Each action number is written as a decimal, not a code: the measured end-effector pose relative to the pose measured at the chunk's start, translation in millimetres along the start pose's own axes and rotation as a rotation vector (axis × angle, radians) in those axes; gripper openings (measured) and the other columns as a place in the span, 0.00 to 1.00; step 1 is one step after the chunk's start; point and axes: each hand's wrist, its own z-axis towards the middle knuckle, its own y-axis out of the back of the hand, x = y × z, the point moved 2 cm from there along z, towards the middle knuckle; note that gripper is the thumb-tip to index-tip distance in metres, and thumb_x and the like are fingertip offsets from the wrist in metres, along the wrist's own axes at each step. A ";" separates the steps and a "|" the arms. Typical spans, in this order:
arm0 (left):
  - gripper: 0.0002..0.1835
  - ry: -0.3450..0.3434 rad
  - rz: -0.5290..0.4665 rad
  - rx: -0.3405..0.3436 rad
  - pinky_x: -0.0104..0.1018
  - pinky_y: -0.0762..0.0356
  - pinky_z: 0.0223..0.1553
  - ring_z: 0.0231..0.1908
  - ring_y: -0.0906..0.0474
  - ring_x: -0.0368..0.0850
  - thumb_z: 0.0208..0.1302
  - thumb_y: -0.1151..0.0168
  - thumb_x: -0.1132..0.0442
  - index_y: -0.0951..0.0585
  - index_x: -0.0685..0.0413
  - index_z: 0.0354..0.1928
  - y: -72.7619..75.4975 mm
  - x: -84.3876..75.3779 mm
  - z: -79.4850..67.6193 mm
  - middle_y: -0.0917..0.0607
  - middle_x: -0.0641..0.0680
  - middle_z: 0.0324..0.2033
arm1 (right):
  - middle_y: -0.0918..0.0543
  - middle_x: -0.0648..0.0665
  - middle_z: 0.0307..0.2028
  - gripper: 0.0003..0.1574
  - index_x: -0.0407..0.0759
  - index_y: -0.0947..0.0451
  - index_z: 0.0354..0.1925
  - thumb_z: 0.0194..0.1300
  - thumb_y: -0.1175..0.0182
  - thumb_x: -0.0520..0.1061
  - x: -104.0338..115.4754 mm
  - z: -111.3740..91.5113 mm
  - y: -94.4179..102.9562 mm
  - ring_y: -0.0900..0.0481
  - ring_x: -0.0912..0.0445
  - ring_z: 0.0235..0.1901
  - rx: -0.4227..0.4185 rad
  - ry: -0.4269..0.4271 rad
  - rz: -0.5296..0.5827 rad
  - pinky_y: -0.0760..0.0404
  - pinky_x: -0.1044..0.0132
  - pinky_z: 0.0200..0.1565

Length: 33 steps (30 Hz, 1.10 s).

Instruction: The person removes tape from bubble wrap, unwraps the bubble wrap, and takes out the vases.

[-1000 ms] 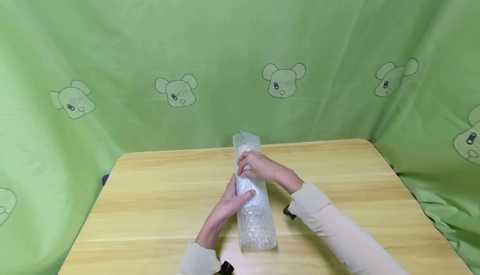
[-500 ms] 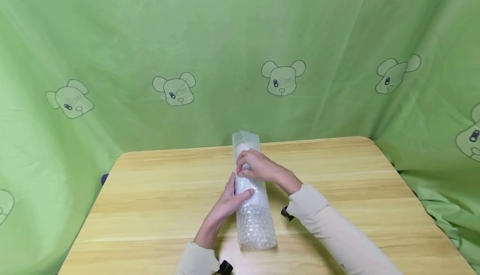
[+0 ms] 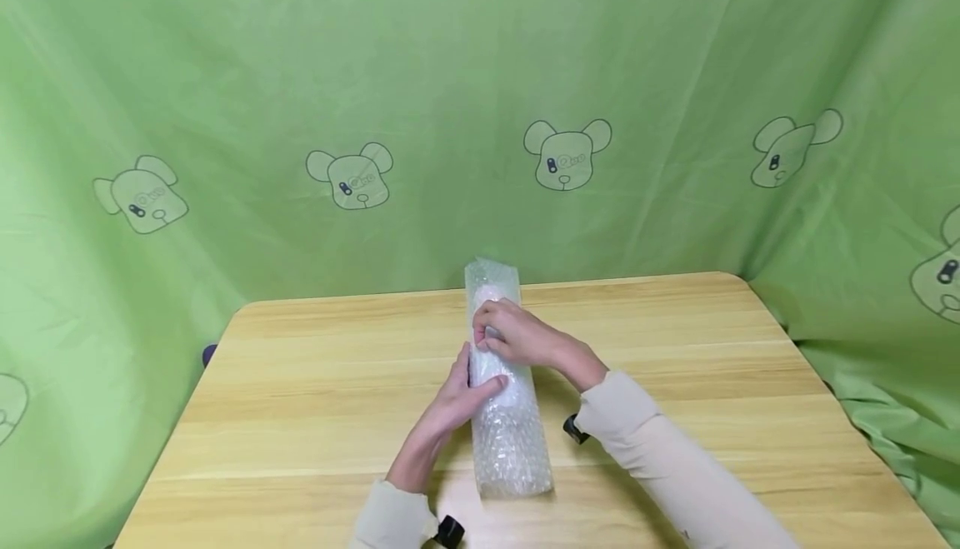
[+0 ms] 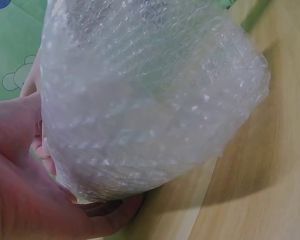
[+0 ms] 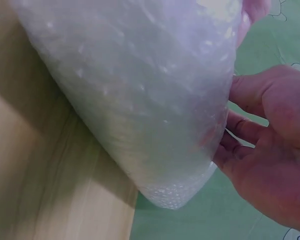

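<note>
A long bundle of clear bubble wrap (image 3: 513,453) lies lengthwise on the table, its far end close to the back edge. Something whitish shows through its middle and upper part; what it is I cannot tell. My left hand (image 3: 452,401) holds the bundle from the left, thumb across the top and fingers down along the side. Just beyond it, my right hand (image 3: 521,334) reaches over from the right and pinches the wrap near its left edge. In the right wrist view, the fingers of the right hand (image 5: 272,145) touch the bubble wrap (image 5: 140,95).
The wood-grain table (image 3: 315,382) has rounded back corners. A green curtain (image 3: 450,74) with bear-head drawings hangs behind and at both sides. A small dark purple thing (image 3: 209,355) shows beyond the table's left edge.
Hands and bundle stay almost in the same place. The head view has shifted slightly.
</note>
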 end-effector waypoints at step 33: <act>0.55 -0.002 0.015 0.004 0.56 0.26 0.64 0.60 0.27 0.58 0.68 0.35 0.56 0.64 0.65 0.80 -0.9 2.6 -0.1 0.46 0.73 0.74 | 0.20 0.39 0.57 0.05 0.44 0.22 0.38 0.74 0.42 0.36 -20.7 -17.7 -15.4 0.26 0.42 0.62 -0.132 0.032 0.248 0.29 0.42 0.67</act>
